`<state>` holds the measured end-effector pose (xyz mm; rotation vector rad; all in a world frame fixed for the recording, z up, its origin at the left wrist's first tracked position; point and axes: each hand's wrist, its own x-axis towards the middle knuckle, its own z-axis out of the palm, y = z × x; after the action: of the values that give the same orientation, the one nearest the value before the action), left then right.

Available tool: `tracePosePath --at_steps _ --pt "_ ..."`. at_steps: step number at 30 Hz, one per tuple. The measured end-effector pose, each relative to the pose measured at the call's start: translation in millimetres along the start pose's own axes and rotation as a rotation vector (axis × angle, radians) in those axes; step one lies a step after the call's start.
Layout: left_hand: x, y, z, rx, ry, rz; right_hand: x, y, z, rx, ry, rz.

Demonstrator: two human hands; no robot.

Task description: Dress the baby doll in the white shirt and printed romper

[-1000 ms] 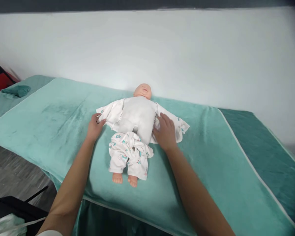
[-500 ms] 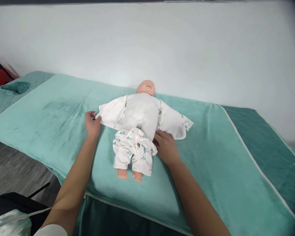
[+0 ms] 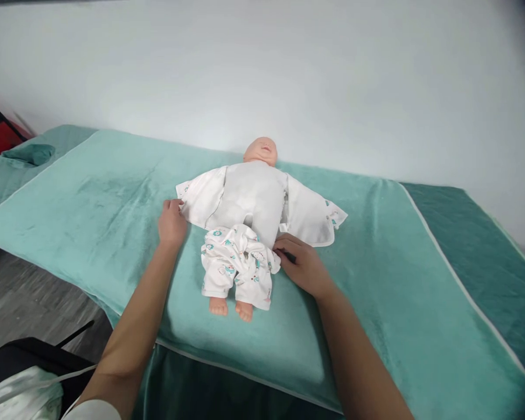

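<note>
So the baby doll (image 3: 254, 192) was lying on its back in the middle of the green bed (image 3: 114, 186), head (image 3: 261, 150) up by the white wall (image 3: 289, 70) and bare feet (image 3: 219, 306) pointing at the person. Its white shirt (image 3: 310, 216) was spread wide, one sleeve out to each side of the plain white body. The printed pants (image 3: 236, 265) were on the legs, feet poking out of the cuffs.

Left hand (image 3: 172, 224) had its fingers curled at the outer edge of the near sleeve (couldn't tell if it really had hold of the cloth). Right hand (image 3: 301, 262) was half closed, fingertips right at the side of the pants' waist, touching there, but whether it was pinching fabric, no idea.
</note>
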<state>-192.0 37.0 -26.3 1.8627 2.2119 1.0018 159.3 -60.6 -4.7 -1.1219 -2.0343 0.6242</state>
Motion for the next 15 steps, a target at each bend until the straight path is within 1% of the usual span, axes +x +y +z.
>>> tracePosePath --at_steps 2,4,5,6,7,8,9,11,13,15 --pt "-4.4 2.9 -0.9 0.004 0.040 0.069 0.1 -3.4 -1.6 0.101 -0.037 0.032" --pt "-9.8 8.1 -2.3 -0.072 0.082 0.209 0.4 -6.5 -4.5 0.176 -0.074 0.049" --pt "-12.8 11.9 -3.3 -0.143 0.066 0.290 0.4 -7.7 -6.3 0.217 -0.084 0.048" --pt "-16.0 16.2 -4.5 -0.231 0.019 0.356 0.4 -8.5 -8.0 0.260 -0.090 0.042" --pt "-19.4 20.9 -5.9 -0.328 -0.058 0.396 0.1 -9.0 -9.6 0.301 -0.095 0.033" --pt "-22.6 25.6 -7.6 -0.426 -0.156 0.404 -0.5 -9.0 -11.0 0.341 -0.101 0.024" --pt "-25.6 30.0 -9.5 -0.518 -0.260 0.383 -1.2 -8.8 -11.9 0.381 -0.108 0.018" --pt "-30.2 36.6 -14.0 -0.672 -0.439 0.292 -2.9 -7.7 -12.4 0.442 -0.113 0.030" --pt "-32.8 39.4 -19.2 -0.777 -0.559 0.200 -4.0 -6.9 -11.4 0.452 -0.105 0.069" --pt "-34.1 39.0 -24.6 -0.828 -0.640 0.153 -4.0 -7.4 -10.1 0.414 -0.093 0.105"
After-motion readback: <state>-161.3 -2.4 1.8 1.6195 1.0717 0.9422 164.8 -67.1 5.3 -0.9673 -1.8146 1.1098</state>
